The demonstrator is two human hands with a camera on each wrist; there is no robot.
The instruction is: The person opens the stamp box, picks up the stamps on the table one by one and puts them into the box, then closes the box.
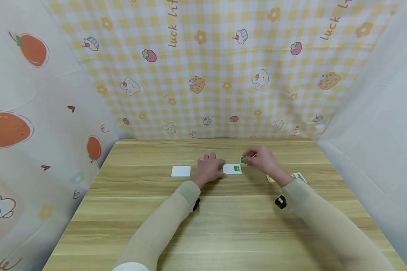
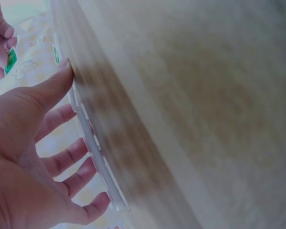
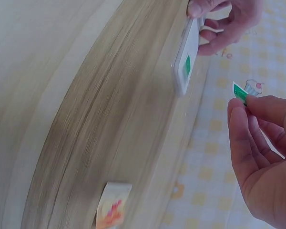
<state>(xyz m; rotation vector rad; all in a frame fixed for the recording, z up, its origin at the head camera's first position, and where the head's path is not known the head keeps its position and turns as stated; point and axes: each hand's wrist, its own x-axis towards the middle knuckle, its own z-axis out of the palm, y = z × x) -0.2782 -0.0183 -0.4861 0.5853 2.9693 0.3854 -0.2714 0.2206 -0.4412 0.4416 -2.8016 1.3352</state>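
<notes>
A flat white case (image 1: 228, 169) with a small green picture (image 1: 236, 168) near its right end lies on the table. My left hand (image 1: 209, 168) grips its left end, thumb on the near edge and index finger on the far edge. The other fingers spread over a second flat case (image 2: 101, 157), mostly hidden from above. Just right of the first case, my right hand (image 1: 262, 159) is raised above the table. Between thumb and fingertips it pinches a small green sticker-like piece (image 3: 239, 92) with a pale border, partly covered by the fingers.
Another white flat case (image 1: 181, 171) lies left of my left hand. Under and beside my right forearm are an orange-and-yellow picture piece (image 1: 270, 178) and a white-and-green one (image 1: 300, 177). A patterned curtain (image 1: 224, 101) hangs behind the wooden table (image 1: 230, 229).
</notes>
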